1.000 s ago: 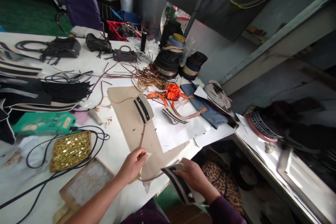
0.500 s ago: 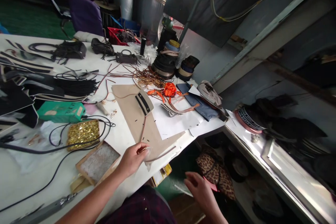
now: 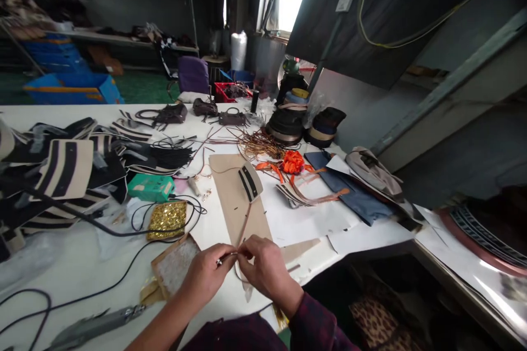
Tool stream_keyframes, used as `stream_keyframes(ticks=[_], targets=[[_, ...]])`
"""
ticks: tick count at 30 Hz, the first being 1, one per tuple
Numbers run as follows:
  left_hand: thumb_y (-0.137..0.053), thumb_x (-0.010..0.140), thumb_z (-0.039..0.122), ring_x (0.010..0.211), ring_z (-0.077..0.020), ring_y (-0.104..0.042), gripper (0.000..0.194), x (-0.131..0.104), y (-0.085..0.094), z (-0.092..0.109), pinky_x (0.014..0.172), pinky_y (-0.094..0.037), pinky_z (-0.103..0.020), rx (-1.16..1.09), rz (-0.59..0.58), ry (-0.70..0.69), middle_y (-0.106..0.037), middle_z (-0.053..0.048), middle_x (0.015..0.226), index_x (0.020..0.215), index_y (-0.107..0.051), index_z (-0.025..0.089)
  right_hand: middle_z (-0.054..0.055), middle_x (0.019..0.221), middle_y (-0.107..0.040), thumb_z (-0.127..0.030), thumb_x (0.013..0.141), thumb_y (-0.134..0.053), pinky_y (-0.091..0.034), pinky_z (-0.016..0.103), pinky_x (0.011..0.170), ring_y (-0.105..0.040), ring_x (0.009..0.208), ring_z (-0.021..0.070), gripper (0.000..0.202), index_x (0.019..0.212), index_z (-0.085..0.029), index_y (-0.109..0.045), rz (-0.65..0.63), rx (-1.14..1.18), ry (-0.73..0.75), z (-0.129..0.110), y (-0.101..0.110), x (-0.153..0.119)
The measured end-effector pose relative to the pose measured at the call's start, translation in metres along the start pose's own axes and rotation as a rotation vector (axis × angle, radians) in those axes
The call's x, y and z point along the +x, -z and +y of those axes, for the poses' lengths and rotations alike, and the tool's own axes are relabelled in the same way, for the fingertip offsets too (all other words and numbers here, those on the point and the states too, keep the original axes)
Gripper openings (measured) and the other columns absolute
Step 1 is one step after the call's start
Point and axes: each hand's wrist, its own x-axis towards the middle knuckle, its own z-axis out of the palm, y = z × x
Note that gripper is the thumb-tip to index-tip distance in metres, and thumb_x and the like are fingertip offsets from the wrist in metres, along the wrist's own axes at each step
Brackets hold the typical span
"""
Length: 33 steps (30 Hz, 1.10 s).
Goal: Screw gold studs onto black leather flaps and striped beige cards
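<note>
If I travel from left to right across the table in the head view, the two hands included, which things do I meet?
Black-and-cream striped piece → green box → left hand → right hand → dark blue fabric.

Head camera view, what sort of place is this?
Probably a workshop making bags: the white table carries heaped striped pieces, small dark handbags and an open box of gold-coloured bits.

no words, brands or numbers are showing legibly anywhere; the green box [image 3: 151, 187], lying on the table [image 3: 61, 112] well back from its near edge, is bearing pale marks too blurred to read.
</note>
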Motion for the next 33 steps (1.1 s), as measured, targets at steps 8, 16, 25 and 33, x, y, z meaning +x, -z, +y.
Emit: stream_keyframes(ticks=[8,16,25,33], targets=[[-0.053,0.098,0.025,0.080,-0.0205,-0.073,0.022,0.012,-0.011,-0.004,0.073,-0.052,-0.029,0.327,0.101,-0.073,-0.077,-0.004,0.087,0.094,-0.074,0.028,-0.002,0.071,-0.069,-0.013,0.074,-0.063,-0.038,0.023,0.060,-0.059,0.062,0.0127,0.012,0.073,-0.022,-0.071,-0.140,0.137,-0.016,0.040,-0.012,0.039],[-0.056,0.097,0.031,0.087,-0.0222,-0.074,0.019,0.038,-0.015,-0.017,0.081,-0.056,-0.030,0.174,0.210,0.034,-0.078,-0.006,0.093,0.098,-0.075,0.028,-0.001,0.067,-0.066,-0.014,0.073,-0.062,-0.039,0.023,0.059,-0.056,0.062,0.0134,0.009,0.068,-0.019,-0.067,-0.244,0.322,-0.153,0.086,-0.029,0.098],[-0.059,0.094,0.041,0.093,-0.0221,-0.070,0.023,0.083,-0.014,-0.055,0.075,-0.056,-0.029,-0.078,0.210,0.326,-0.074,-0.007,0.103,0.087,-0.073,0.024,0.010,0.108,-0.072,-0.043,0.077,-0.065,-0.045,0.035,0.094,-0.060,0.111,0.0268,0.025,0.078,-0.019,-0.071,0.152,0.409,-0.492,0.214,-0.013,0.211],[-0.063,0.089,0.047,0.096,-0.0222,-0.069,0.027,0.094,-0.022,-0.085,0.082,-0.055,-0.033,-0.302,0.105,0.494,-0.071,-0.010,0.123,0.085,-0.074,0.022,0.002,0.068,-0.065,-0.051,0.074,-0.066,-0.041,0.028,0.063,-0.055,0.065,0.0168,0.035,0.076,-0.016,-0.070,0.010,0.543,-0.635,0.237,-0.049,0.224]])
